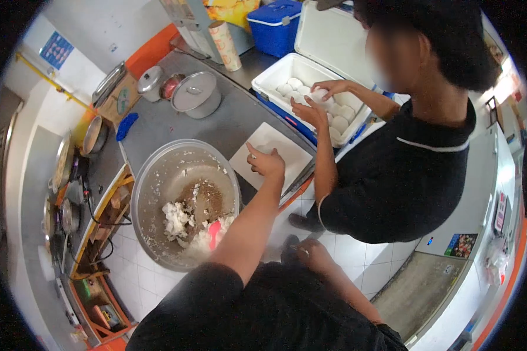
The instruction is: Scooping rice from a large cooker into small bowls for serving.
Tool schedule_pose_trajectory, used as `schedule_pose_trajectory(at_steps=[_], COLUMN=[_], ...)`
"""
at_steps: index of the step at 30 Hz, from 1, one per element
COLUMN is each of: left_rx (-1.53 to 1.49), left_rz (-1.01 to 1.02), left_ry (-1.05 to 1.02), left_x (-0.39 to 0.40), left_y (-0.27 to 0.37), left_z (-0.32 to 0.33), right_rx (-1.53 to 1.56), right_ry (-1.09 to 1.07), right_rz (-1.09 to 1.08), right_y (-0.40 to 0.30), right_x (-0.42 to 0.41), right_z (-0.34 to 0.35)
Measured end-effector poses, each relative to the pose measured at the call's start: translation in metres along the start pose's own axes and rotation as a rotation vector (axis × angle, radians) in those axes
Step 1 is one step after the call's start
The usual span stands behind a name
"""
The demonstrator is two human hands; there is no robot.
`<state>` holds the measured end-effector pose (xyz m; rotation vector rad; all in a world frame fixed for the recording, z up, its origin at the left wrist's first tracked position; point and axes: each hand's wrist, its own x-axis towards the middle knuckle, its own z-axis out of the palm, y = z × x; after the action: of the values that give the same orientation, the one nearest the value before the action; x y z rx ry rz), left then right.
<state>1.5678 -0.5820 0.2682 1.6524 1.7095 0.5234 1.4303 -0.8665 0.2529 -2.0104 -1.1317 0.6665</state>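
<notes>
My left hand [267, 162] is over a square of white sheets [291, 153] at the counter's edge, index finger stretched out and thumb raised. A pale patch by its fingers is too faint to identify. Low in front of my body, my right hand [315, 256] has its fingers curled; whether it holds anything is hidden. Left of my left forearm stands a large metal basin [142, 193], with clumps of what looks like cooked white rice [175, 220] along its lower side. A pink-red plastic scoop [214, 232] rests in the rice, partly behind my forearm.
A co-worker [391, 184] stands at right, both hands over an open cooler [263, 83] of rounded white portions [340, 124]. Lidded pots [196, 94] and a blue cloth-like item [126, 126] are on the counter. A smaller blue cooler [274, 30] stands behind.
</notes>
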Motion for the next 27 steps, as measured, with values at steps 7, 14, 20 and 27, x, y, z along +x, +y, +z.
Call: schedule_pose_trajectory(at_steps=[7,14,20,27], left_rx=[-0.842,-0.983,-0.778,-1.533], left_rz=[0.372,0.118,0.294,-0.028], left_ry=[-0.367,0.039,0.018,-1.012], left_x=[-0.039,0.077,0.086,0.077], left_y=[-0.027,-0.138,-0.197,-0.237], left_z=[-0.176,-0.34,-0.389,-0.415], right_rx=[0.104,0.156,-0.337,-0.649], right_ry=[-0.215,0.281,-0.282,-0.423], right_rz=[-0.123,-0.518,-0.338,-0.158], right_y=[-0.009,-0.161,-0.225,-0.231], right_x=[0.045,0.141,0.19,0.216], right_z=[-0.002,-0.023,0.071,0.112])
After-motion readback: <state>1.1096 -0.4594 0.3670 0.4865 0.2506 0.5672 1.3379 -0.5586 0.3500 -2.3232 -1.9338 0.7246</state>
